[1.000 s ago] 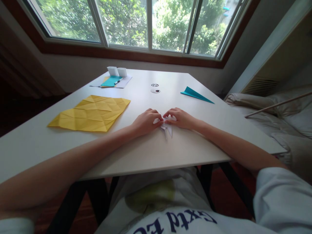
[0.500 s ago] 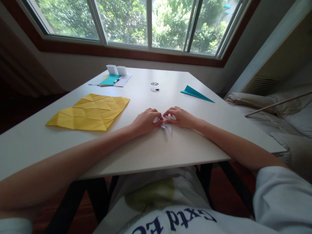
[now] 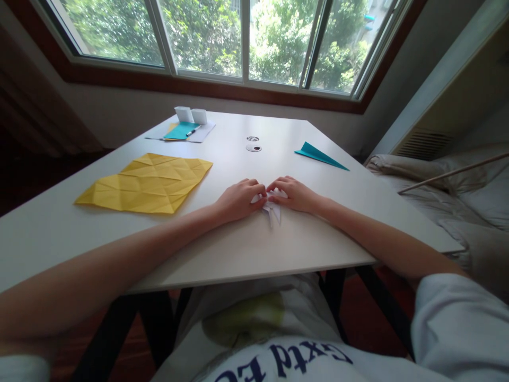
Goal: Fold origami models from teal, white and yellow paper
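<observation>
A small folded piece of white paper (image 3: 274, 210) lies near the front of the white table, with two narrow points toward me. My left hand (image 3: 242, 198) pinches its left side between thumb and fingers. From the right, my right hand (image 3: 293, 193) grips the other side with curled fingers. The two hands nearly meet over the paper, and their fingers cover its upper part. The fine folds there are too small to make out.
A creased yellow sheet (image 3: 149, 183) lies to the left. At the right rests a folded teal paper (image 3: 321, 155). Teal sheets (image 3: 181, 130), a pen (image 3: 193, 130) and white blocks (image 3: 183, 113) are at the back left. Round cable holes (image 3: 253, 148) sit mid-table.
Both hands stay on the white paper, with only a slight shift of the fingers. The whole view has moved a little.
</observation>
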Available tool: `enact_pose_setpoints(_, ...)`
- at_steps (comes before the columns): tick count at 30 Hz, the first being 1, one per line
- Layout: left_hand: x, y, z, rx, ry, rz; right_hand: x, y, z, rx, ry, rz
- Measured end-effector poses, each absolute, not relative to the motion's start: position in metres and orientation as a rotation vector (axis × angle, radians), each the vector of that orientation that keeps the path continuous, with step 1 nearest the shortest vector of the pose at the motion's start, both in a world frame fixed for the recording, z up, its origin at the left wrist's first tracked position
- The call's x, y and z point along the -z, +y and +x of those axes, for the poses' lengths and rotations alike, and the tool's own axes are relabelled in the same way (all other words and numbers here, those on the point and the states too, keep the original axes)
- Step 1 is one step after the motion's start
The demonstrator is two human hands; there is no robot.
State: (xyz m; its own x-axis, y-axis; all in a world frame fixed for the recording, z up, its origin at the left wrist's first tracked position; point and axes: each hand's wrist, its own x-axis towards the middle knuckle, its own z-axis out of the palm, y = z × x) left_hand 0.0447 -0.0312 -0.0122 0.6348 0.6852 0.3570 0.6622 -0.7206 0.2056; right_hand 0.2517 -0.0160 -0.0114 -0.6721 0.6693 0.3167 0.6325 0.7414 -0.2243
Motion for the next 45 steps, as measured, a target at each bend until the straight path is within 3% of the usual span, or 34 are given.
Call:
enact_pose_setpoints(6, 0.011, -0.028, 0.041, -0.625, 1.075, 2.796, 0.008, -0.016, 0.252, -0.169, -2.561, -0.97)
enact_pose_setpoints(11, 0.009, -0.023, 0.037, -0.665, 0.887, 2.862, -0.001, -0.017, 0.257, -0.217, -2.651, -0.699)
enact_pose_setpoints(16, 0.001, -0.025, 0.032, -0.474, 0.796, 2.879, -0.006, -0.017, 0.264, -0.412, -2.712, -0.608)
enact_pose_setpoints(33, -0.009, -0.029, 0.027, -0.385, 0.794, 2.953, -0.007, -0.017, 0.267, -0.255, -2.772, -0.52)
enact_pose_setpoints(39, -0.001, -0.027, 0.03, -0.55, 0.877, 2.923, -0.004, -0.018, 0.263, -0.166, -2.672, -0.581)
enact_pose_setpoints(45, -0.001, -0.028, 0.036, -0.856, 1.046, 2.515, -0.005, -0.02, 0.258, -0.363, -2.326, -0.73)
